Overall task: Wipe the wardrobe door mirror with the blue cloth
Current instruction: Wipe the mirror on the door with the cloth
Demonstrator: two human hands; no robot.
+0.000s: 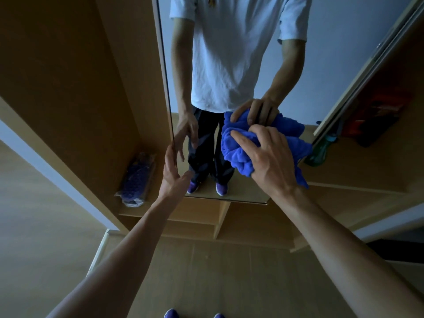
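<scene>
The wardrobe door mirror [229,53] stands straight ahead and reflects a person in a white T-shirt. My right hand [267,154] grips a bunched blue cloth [238,152] and presses it against the lower right part of the glass. The cloth's reflection shows just above it. My left hand [173,174] has its fingers spread; they rest on the mirror door's left edge [171,125] near the bottom, and it holds nothing.
A plastic-wrapped blue item [137,177] lies on the wardrobe floor left of the mirror. Wooden wardrobe panels [68,76] rise on the left. At right an open compartment holds a dark red and orange object [376,120] and a green item [321,152]. A low wooden step [206,216] lies below the mirror.
</scene>
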